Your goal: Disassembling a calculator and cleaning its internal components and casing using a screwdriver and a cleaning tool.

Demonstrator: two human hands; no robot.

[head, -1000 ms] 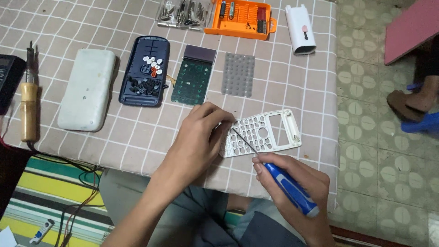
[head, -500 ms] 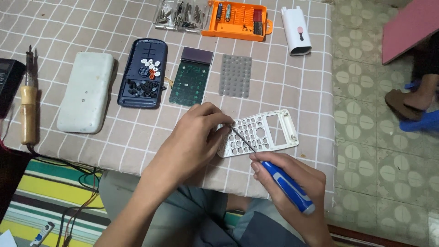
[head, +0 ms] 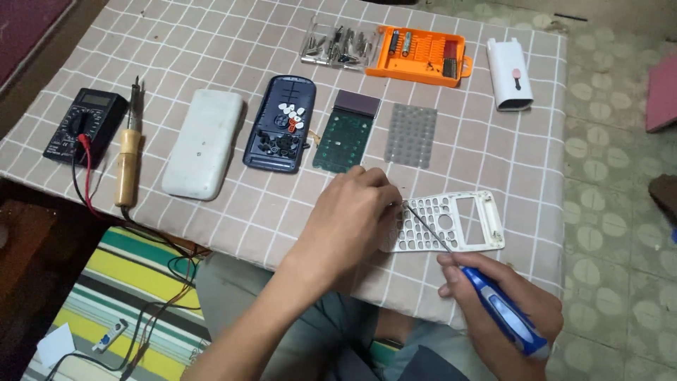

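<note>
Two hands at the white keypad frame

Behind the work lie a green circuit board (head: 343,134), a grey key mat (head: 410,135) and a blue rear shell (head: 281,123) on the checked bench (head: 233,204). Left hand (head: 352,215) presses on the white keypad frame (head: 458,222) near the bench's front edge, covering its left end; its grip cannot be told. Right hand (head: 504,307) has its grip closed around a blue screwdriver (head: 493,307), tip at the frame.

Bare checked surface (head: 233,219) lay open left of the hands. Beyond them, the green circuit board (head: 345,134) and grey keypad mat (head: 410,135) blocked the way, with the blue case (head: 281,125) alongside.
</note>
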